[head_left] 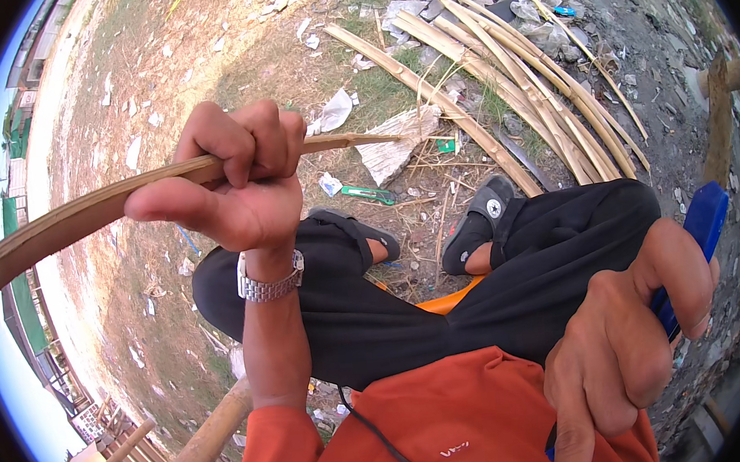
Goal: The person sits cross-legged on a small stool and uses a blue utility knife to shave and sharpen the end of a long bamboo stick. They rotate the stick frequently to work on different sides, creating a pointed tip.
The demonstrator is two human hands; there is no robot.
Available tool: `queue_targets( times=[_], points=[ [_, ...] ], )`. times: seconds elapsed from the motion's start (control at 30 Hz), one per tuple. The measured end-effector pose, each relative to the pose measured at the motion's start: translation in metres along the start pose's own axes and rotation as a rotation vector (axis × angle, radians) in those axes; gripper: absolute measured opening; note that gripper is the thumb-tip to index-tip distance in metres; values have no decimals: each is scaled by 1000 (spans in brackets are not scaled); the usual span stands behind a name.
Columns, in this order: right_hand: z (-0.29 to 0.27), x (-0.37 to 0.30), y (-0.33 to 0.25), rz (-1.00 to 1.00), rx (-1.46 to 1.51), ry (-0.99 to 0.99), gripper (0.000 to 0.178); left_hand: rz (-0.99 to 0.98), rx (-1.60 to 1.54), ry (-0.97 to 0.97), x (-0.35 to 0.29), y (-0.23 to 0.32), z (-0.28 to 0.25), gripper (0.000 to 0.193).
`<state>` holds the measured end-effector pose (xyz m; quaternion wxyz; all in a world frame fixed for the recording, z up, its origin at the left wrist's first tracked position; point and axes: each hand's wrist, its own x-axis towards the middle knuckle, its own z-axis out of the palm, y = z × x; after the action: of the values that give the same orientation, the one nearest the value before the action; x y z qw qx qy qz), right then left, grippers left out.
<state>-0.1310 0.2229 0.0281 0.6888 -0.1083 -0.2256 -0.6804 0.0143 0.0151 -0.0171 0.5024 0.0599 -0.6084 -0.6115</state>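
My left hand (248,175) is raised, fingers curled round a long split bamboo strip (65,216). The strip runs from the far left edge through my fist, and its thin end reaches over a pale, weathered block (394,147) on the ground. My right hand (617,333) is at the lower right beside my knee, closed round a long flat blue tool (705,205). Its blue end sticks up past my fingers; the rest is partly hidden, so its exact kind does not show. A green box cutter (368,195) lies on the ground in front of my feet.
Several split bamboo strips (541,87) lie piled ahead to the right, with a grey blade-like piece (522,158) beside them. Plastic scraps and rubble litter the ground. A thick bamboo pole (200,444) slants at lower left; a wooden post (717,117) stands at right.
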Motion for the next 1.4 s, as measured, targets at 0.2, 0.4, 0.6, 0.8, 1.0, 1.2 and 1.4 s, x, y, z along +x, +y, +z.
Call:
queue_targets(
  times=[0.2,0.4,0.6,0.8,1.0,1.2,1.4],
  points=[
    [9,-8,-1,17,-7,62,32,8,-20,17,2,0,1,65],
    [-60,17,1,-169,-341,394,31,13,-61,30,1,-1,-2,64],
    [-159,29,-14,85,-901,1076,23,3,-30,57,1,-2,1,64],
    [-229,11,9,420,-2183,820,25,29,-18,58,1,-1,0,64],
    [-214,18,15,576,-2296,837,26,13,-20,79,1,2,-5,64],
    [-266,-37,-2,713,-2370,936,26,7,-52,19,-1,1,8,63],
    [-244,-19,-2,519,-2169,1029,26,-9,-57,-4,-1,-3,7,64]
  ],
)
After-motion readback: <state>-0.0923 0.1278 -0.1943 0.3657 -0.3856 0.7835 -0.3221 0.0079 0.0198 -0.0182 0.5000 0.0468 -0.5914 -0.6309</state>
